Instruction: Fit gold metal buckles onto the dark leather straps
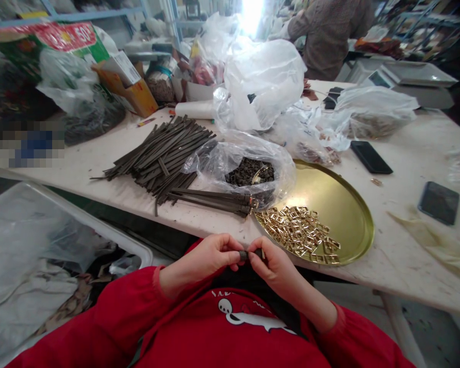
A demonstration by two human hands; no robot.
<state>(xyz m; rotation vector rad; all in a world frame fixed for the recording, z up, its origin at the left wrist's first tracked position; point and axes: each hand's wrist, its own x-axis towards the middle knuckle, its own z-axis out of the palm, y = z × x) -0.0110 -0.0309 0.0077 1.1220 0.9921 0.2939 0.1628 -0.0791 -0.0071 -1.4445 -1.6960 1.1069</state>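
In front of my red top, both hands meet at the table's near edge. My left hand [223, 252] pinches a short dark strap piece [244, 255] between thumb and fingers. From the other side, my right hand [270, 261] grips the same dark piece, and a small gold-coloured bit shows at its fingers; most of it is hidden. Just beyond lies a row of dark straps [210, 200] with gold buckles at their right ends. Gold buckles [299, 230] are heaped on a round brass-coloured tray [329, 194]. A clear plastic bag [283, 168] holds small dark loops [245, 173].
A big pile of dark straps [164, 148] spreads across the table's left side. Two phones [371, 157] lie at the right, near a yellowish cloth [429, 237]. Plastic bags [268, 76] crowd the back, with a person [325, 41] beyond. A white bin [138, 250] stands below left.
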